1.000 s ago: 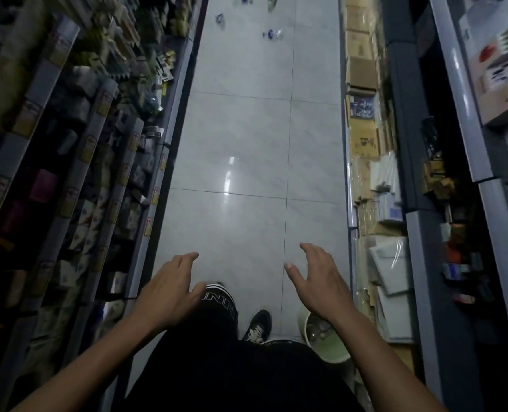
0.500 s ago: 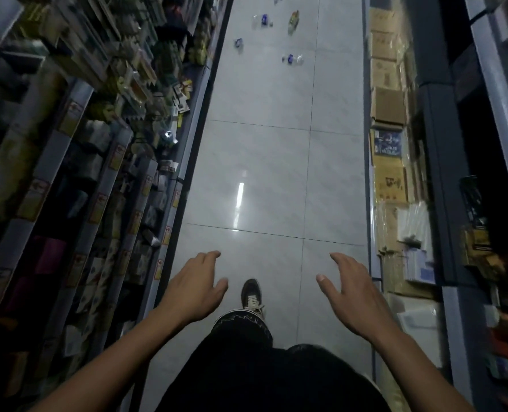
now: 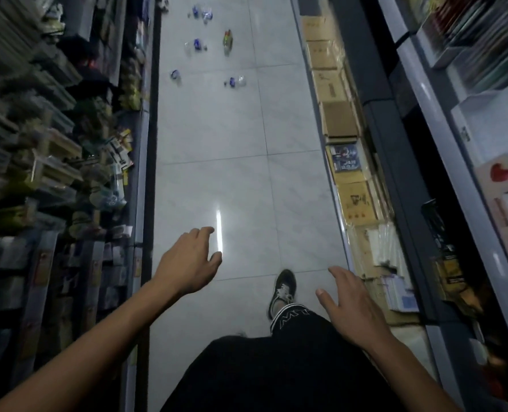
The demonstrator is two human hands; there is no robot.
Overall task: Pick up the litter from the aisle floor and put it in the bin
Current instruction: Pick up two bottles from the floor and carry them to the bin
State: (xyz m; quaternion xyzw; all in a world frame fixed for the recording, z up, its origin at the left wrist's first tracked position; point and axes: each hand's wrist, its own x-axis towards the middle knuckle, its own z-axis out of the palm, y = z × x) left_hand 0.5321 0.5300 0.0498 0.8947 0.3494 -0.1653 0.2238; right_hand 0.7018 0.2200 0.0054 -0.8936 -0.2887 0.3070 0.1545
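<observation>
The tiled aisle floor (image 3: 217, 138) runs straight ahead between stocked shelves (image 3: 53, 150) on the left and a row of cardboard boxes (image 3: 340, 120) along the right edge, leaving a wide bare lane down the middle. The box printing is too blurred to read; white letters on the black trouser cuff (image 3: 291, 315) above the shoe (image 3: 282, 288) are likewise unclear. The litter (image 3: 227, 43), scattered bottles and wrappers, lies far ahead on the floor, well apart from both hands. The left hand (image 3: 187, 263) and right hand (image 3: 353, 307) reach forward, palms down, fingers loosely spread, holding nothing.
</observation>
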